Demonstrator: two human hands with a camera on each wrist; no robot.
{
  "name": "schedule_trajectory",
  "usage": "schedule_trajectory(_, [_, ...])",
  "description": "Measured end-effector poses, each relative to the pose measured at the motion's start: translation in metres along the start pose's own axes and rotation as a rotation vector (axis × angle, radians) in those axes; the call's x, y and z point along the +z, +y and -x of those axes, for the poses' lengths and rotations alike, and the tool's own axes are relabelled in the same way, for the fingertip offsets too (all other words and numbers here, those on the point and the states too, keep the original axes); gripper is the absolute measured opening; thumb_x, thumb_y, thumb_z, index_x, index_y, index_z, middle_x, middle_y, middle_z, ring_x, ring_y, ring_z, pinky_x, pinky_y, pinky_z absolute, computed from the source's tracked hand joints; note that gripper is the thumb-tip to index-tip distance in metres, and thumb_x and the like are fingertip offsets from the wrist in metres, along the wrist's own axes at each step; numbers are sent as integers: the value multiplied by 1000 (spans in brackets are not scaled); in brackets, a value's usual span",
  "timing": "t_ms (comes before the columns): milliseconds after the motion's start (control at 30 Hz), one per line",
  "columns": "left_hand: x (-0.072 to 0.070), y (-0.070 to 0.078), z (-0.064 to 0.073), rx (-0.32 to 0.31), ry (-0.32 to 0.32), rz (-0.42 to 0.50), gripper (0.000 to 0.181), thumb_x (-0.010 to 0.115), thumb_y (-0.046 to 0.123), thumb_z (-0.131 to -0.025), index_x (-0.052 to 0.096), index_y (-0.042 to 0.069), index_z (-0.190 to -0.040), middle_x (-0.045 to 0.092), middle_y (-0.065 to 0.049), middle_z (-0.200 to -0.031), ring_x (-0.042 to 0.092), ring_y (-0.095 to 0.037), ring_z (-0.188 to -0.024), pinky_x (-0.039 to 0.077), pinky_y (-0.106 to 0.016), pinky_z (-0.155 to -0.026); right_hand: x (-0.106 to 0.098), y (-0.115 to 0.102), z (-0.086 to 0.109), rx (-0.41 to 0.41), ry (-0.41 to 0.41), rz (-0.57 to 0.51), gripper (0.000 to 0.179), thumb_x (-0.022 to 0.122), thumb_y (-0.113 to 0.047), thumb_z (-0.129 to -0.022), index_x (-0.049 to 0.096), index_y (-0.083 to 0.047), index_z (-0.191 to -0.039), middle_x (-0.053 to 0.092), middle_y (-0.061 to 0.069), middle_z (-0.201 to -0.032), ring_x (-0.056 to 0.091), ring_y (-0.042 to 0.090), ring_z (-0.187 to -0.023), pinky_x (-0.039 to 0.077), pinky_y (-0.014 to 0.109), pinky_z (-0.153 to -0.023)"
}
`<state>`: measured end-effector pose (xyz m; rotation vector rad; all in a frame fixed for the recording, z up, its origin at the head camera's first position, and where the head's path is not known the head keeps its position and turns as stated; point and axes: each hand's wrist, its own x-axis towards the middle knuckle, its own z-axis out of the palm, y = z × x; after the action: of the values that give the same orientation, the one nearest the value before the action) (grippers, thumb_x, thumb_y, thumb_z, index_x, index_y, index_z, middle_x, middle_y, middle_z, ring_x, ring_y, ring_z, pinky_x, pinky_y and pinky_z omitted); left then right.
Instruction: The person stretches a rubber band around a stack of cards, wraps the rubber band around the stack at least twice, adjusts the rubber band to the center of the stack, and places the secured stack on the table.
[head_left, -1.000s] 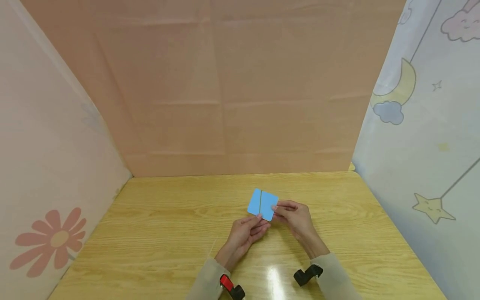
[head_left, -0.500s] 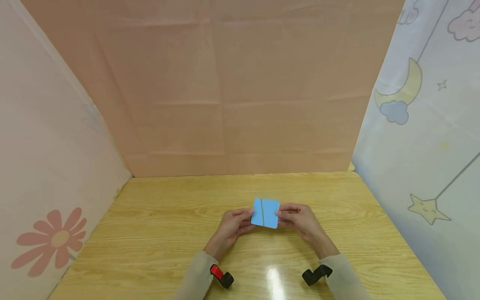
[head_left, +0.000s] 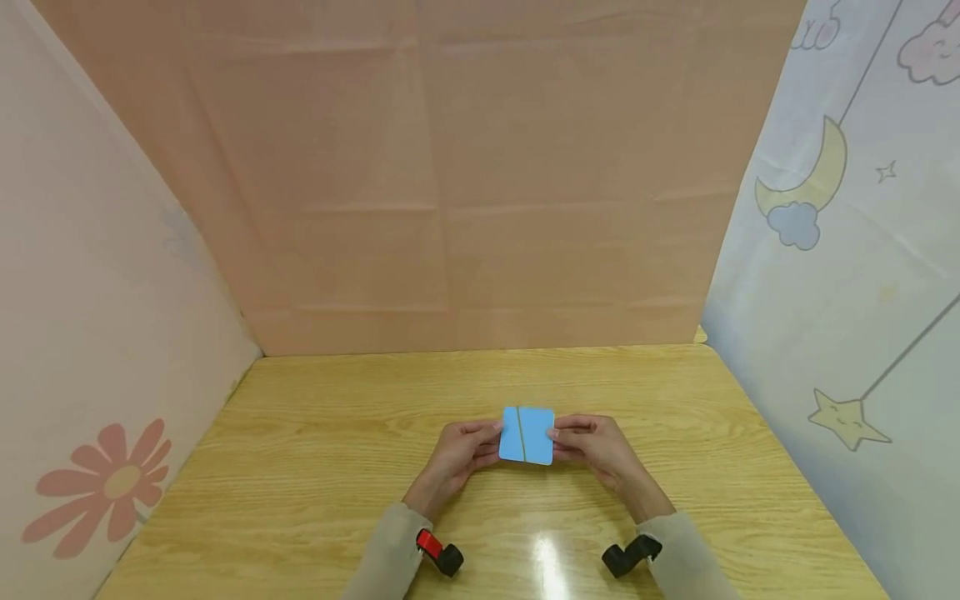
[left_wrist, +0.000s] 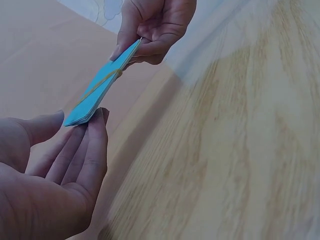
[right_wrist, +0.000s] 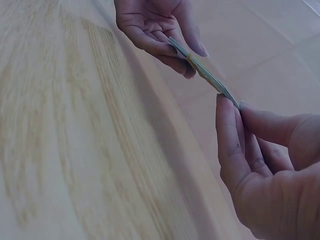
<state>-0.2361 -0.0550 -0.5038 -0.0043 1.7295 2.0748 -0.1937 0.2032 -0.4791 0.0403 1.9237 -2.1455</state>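
A thin stack of blue square cards (head_left: 535,437) with rounded corners is held up above the table. Around it runs a yellowish rubber band (left_wrist: 95,88), left of the middle in the head view. My left hand (head_left: 459,454) pinches the left edge, thumb on the upper face and fingers beneath. At the opposite edge my right hand (head_left: 600,448) pinches the stack between thumb and fingers. Seen edge-on in the right wrist view, the stack (right_wrist: 205,73) shows several layers. The hands hide most of its underside.
A wood-grain table (head_left: 337,483) lies below both hands. An orange-brown sheet (head_left: 480,192) stands along its back edge. Pale printed curtains close off the left side (head_left: 90,292) and the right side (head_left: 847,275). Black devices (head_left: 632,556) are strapped at both wrists.
The stack has turned from a tilted position to nearly level and come nearer to me. My left hand has shifted from its lower corner to the left edge.
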Motion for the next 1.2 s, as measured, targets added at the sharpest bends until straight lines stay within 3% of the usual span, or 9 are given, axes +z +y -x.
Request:
schedule_trajectory(400, [-2,0,1,-1,-12,-5,39,75,23,-100,72,-5,-128,82,-9,-98,78,-14,-86,66,-29,-79,1,1,1,0,-26,15,42,69,-8,-102,57,16,-135,72,1,-100,76,12,-87,65,28,-84])
schedule_trajectory(800, [-3,0,6,-17,-28,-27,32,73,15,-100,73,-7,-124,80,-2,-91,76,-10,-80,65,-27,-75,3,7,0,10,-44,36,40,70,-9,-101,60,16,-131,73,1,-100,76,14,-88,65,30,-84])
schedule_trajectory(1067, [-7,-3,8,0,-36,-84,29,73,12,-100,74,-7,-121,74,2,-85,73,-7,-74,65,-25,-71,4,4,-5,34,-85,133,64,69,-20,-103,43,16,-149,73,20,-122,77,22,-101,65,38,-90])
schedule_trajectory(1200, [-6,-2,8,8,-30,-94,27,73,12,-100,75,-7,-118,78,-1,-87,75,-9,-74,65,-27,-71,8,-1,-11,28,-75,210,59,69,-25,-104,51,13,-144,69,26,-131,76,25,-106,64,41,-93])
